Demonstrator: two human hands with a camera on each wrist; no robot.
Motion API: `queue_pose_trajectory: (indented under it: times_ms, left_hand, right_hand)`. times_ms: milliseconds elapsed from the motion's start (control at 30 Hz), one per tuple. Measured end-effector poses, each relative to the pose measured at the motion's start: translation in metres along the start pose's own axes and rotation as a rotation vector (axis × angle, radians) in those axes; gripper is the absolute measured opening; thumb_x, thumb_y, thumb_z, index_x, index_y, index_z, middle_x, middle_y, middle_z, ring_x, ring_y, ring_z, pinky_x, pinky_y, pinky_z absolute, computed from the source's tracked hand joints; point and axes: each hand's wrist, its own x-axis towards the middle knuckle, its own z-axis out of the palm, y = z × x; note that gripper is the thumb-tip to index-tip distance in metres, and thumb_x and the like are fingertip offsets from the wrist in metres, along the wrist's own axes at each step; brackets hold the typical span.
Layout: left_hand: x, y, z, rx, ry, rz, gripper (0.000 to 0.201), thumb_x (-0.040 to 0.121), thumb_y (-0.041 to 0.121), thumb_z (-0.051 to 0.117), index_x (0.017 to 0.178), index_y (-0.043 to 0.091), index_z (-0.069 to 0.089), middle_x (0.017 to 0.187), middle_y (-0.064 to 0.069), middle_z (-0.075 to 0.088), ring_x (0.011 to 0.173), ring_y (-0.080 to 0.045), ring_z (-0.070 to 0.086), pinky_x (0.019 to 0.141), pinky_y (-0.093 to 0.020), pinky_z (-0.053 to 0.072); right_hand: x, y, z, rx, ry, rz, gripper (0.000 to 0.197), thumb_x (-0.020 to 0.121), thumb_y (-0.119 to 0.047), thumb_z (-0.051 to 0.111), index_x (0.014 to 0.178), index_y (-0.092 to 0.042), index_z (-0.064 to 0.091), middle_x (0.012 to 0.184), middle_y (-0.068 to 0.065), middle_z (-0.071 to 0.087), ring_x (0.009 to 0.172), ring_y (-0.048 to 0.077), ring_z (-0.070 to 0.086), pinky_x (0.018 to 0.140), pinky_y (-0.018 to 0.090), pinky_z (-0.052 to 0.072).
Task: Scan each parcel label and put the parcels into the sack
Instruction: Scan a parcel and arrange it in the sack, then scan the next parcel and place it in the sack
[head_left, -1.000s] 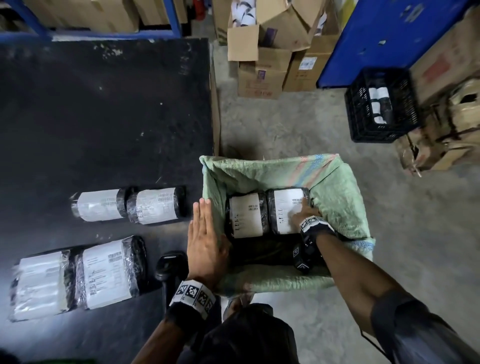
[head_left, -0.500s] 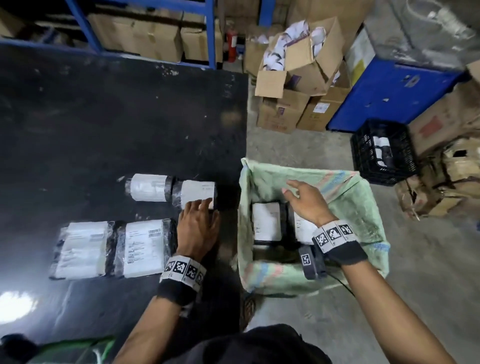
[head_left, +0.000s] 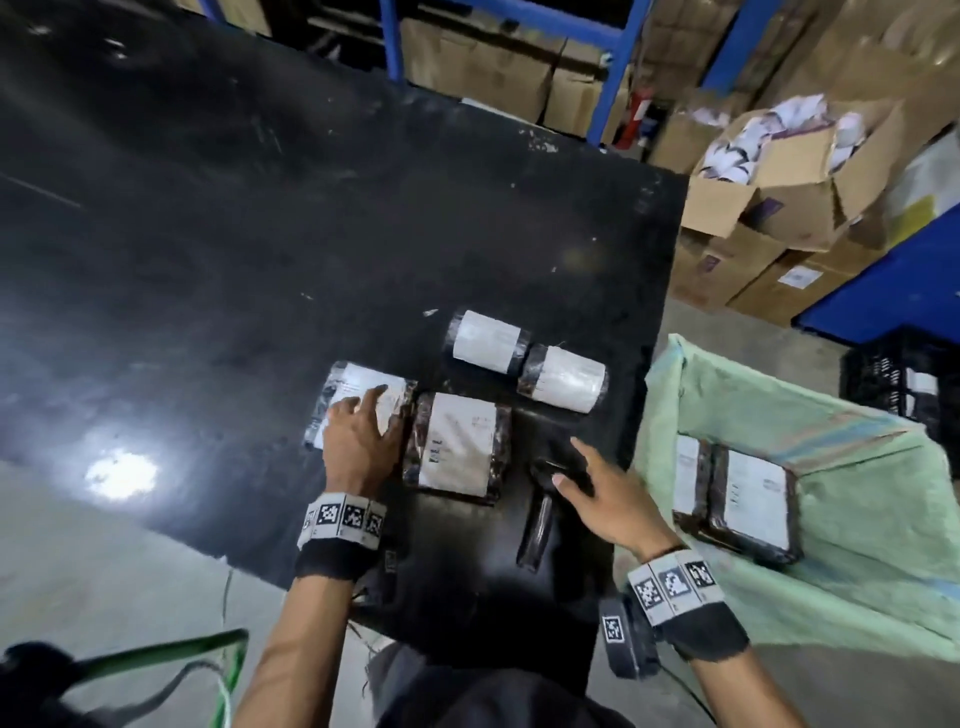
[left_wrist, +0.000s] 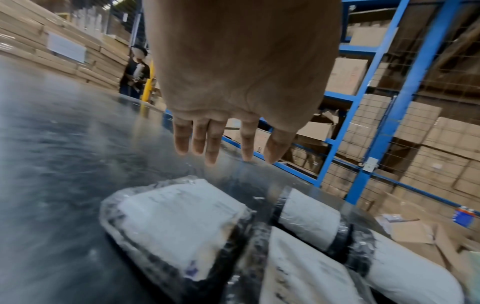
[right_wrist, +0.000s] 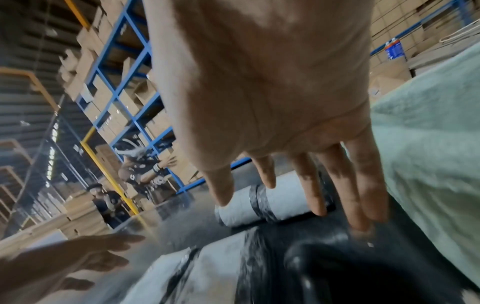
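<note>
Four wrapped parcels on the black table (head_left: 311, 234), green sack (head_left: 857, 519) beside it.
The flat parcel (head_left: 457, 447) lay label up, long axis running away from the person, in clear film. The left hand (head_left: 358, 441) hovered flat-fingered over its neighbour (head_left: 358, 384); the right hand (head_left: 608, 493), spread and holding nothing, was above the scanner (head_left: 540, 499). Blue racks (head_left: 613, 67) of cartons stood behind.

Beyond the four parcels (head_left: 462, 449), toward the blue rack (head_left: 618, 67), bare table (head_left: 260, 208) is left for passage. Between parcels and sack (head_left: 857, 426), the table edge is blocked by the scanner (head_left: 545, 499).
</note>
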Motion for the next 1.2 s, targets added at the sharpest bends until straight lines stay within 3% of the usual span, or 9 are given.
queue_pose_trajectory:
  times_ms: [100,300,433,600,700,833,1000,1100,1200]
  left_hand:
    - [0.007,-0.036,-0.008,0.073,-0.044,-0.047,0.062,0.099,0.030,0.065,0.156,0.020,0.044,0.147,-0.027,0.048,0.140,-0.043,0.038,0.107,-0.056,0.040]
    - [0.031,-0.094,-0.001,0.093,-0.108,-0.078,0.080,0.098,0.043,0.066,0.164,0.034,0.022,0.165,-0.028,0.023,0.156,-0.043,0.015,0.117,-0.062,0.032]
    - [0.047,-0.117,0.008,0.060,-0.167,-0.078,0.087,0.098,0.051,0.063,0.165,0.038,0.008,0.168,-0.032,0.013,0.159,-0.045,0.008,0.123,-0.059,0.022]
    - [0.064,-0.136,0.018,0.004,-0.222,-0.049,0.093,0.095,0.061,0.059,0.166,0.031,0.007,0.171,-0.027,0.011,0.160,-0.041,0.006,0.128,-0.053,0.014]
    - [0.072,-0.143,0.022,-0.046,-0.217,-0.041,0.111,0.082,0.083,0.053,0.167,0.028,0.008,0.173,-0.017,0.016,0.161,-0.038,0.007,0.130,-0.054,0.013]
    - [0.076,-0.143,0.023,-0.170,-0.204,-0.061,0.110,0.084,0.053,0.079,0.166,0.026,0.012,0.171,-0.016,0.022,0.162,-0.033,0.006,0.130,-0.054,0.005]
    - [0.071,-0.139,0.021,-0.266,-0.213,-0.075,0.121,0.072,0.049,0.090,0.165,0.035,0.014,0.171,-0.020,0.017,0.162,-0.032,0.001,0.130,-0.051,-0.001]
    - [0.070,-0.139,0.018,-0.308,-0.225,-0.113,0.112,0.076,0.046,0.089,0.162,0.045,0.018,0.171,-0.021,0.014,0.160,-0.039,0.000,0.129,-0.053,-0.001]
    - [0.069,-0.144,0.022,-0.369,-0.250,-0.040,0.096,0.083,0.042,0.084,0.161,0.041,0.028,0.170,-0.006,0.030,0.161,-0.035,0.001,0.127,-0.058,-0.010]
  right_hand:
    - [0.003,-0.014,0.026,-0.010,-0.133,0.119,0.078,0.096,-0.067,0.034,0.158,-0.036,-0.003,0.155,0.004,0.043,0.139,0.028,0.045,0.112,0.040,0.032]
    - [0.020,-0.014,0.071,0.186,0.014,0.343,0.086,0.095,-0.067,0.035,0.155,-0.036,-0.017,0.137,0.014,0.060,0.132,0.038,0.050,0.109,0.046,0.036]
    - [0.027,-0.009,0.097,0.446,0.150,0.362,0.087,0.097,-0.052,0.051,0.158,-0.033,-0.007,0.159,0.011,0.035,0.150,0.041,0.017,0.120,0.048,0.015]
    - [0.034,0.004,0.128,0.660,0.311,0.261,0.087,0.093,-0.033,0.066,0.158,-0.033,0.009,0.156,0.003,0.040,0.140,0.023,0.042,0.108,0.023,0.027]
    - [0.040,0.010,0.134,0.699,0.348,0.192,0.087,0.091,-0.020,0.070,0.157,-0.026,0.014,0.146,0.000,0.043,0.135,0.018,0.046,0.110,0.023,0.032]
    - [0.047,0.012,0.136,0.701,0.368,0.133,0.081,0.091,-0.006,0.067,0.155,-0.013,0.017,0.142,0.010,0.048,0.129,0.020,0.049,0.098,-0.002,0.033]
    - [0.049,0.016,0.142,0.705,0.401,0.099,0.079,0.092,-0.010,0.067,0.154,-0.014,0.017,0.138,0.013,0.053,0.126,0.020,0.053,0.093,-0.005,0.034]
    - [0.048,0.016,0.143,0.701,0.426,0.081,0.079,0.092,-0.009,0.067,0.154,-0.011,0.019,0.137,0.015,0.054,0.124,0.020,0.054,0.092,-0.005,0.033]
    - [0.045,0.011,0.139,0.754,0.405,0.062,0.076,0.093,-0.001,0.063,0.153,-0.005,0.017,0.135,0.012,0.050,0.122,0.017,0.049,0.089,-0.008,0.032]
